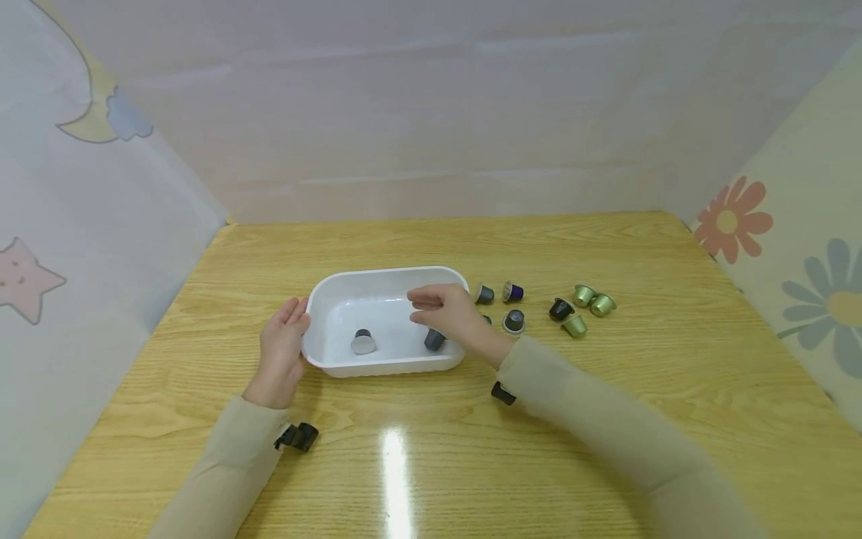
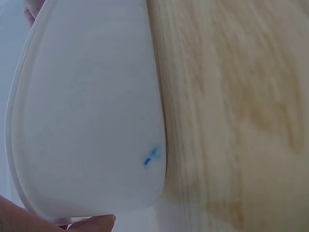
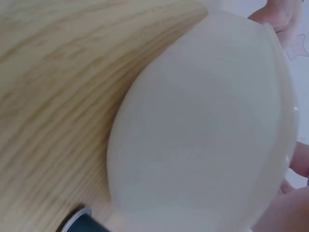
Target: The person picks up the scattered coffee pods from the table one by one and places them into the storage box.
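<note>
In the head view my left hand point(image 1: 279, 348) grips the left end of a white plastic tub point(image 1: 387, 367), its thumb at the rim. My right hand point(image 1: 447, 311) is over the tub's right part, fingers extended and slightly apart, with nothing seen between them. Inside the tub, a dark coffee capsule point(image 1: 434, 340) lies below the right hand, and another coffee capsule point(image 1: 363, 343) with its pale lid toward me lies on the left. Both wrist views show mostly the tub's outer wall point(image 2: 91, 106); the left fingertips point(image 2: 99, 223) touch its rim.
Right of the tub lie a grey capsule point(image 1: 484, 294), a purple one point(image 1: 512, 291), a dark one point(image 1: 514, 321) and one partly hidden by the right wrist. Farther right are a black capsule point(image 1: 561, 309) and several green capsules point(image 1: 575, 326). Patterned cloth surrounds the wooden table point(image 1: 377, 247).
</note>
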`<action>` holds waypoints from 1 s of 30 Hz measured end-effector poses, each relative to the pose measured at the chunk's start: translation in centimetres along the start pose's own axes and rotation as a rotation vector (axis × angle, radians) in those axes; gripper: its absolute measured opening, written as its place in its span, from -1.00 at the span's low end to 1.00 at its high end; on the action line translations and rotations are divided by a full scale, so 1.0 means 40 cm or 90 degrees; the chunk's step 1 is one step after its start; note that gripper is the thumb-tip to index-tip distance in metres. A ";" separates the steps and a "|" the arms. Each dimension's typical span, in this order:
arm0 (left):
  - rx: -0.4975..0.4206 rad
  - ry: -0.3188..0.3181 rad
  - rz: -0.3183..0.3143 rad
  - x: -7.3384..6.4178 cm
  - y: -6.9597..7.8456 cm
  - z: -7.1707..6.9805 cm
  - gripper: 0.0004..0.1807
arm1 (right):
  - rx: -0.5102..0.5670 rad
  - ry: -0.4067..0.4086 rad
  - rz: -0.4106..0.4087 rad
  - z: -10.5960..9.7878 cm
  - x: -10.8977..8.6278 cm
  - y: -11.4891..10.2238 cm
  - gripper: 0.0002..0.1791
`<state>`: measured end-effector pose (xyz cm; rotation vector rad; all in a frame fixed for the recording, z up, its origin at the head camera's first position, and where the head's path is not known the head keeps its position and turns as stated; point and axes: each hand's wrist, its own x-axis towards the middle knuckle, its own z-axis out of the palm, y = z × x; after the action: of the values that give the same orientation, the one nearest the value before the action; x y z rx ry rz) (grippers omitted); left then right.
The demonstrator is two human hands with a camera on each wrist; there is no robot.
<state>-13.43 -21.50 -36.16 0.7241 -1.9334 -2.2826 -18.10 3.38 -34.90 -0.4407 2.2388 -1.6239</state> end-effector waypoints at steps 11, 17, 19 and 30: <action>0.005 -0.003 -0.004 -0.004 0.003 0.003 -0.39 | 0.017 0.038 -0.005 -0.089 -0.060 0.010 -0.56; 0.007 0.009 -0.010 -0.003 0.005 0.003 -0.39 | -0.024 0.068 -0.015 -0.124 -0.074 0.017 -0.57; 0.010 0.012 -0.011 -0.002 0.005 0.001 -0.40 | -0.028 0.081 -0.016 -0.130 -0.077 0.019 -0.57; 0.009 0.011 -0.016 0.004 0.004 0.002 -0.40 | -0.029 0.109 -0.008 -0.168 -0.109 0.040 -0.55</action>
<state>-13.64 -21.51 -36.06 0.7718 -1.9449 -2.2716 -17.28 11.45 -34.09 -0.3402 2.4048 -1.6775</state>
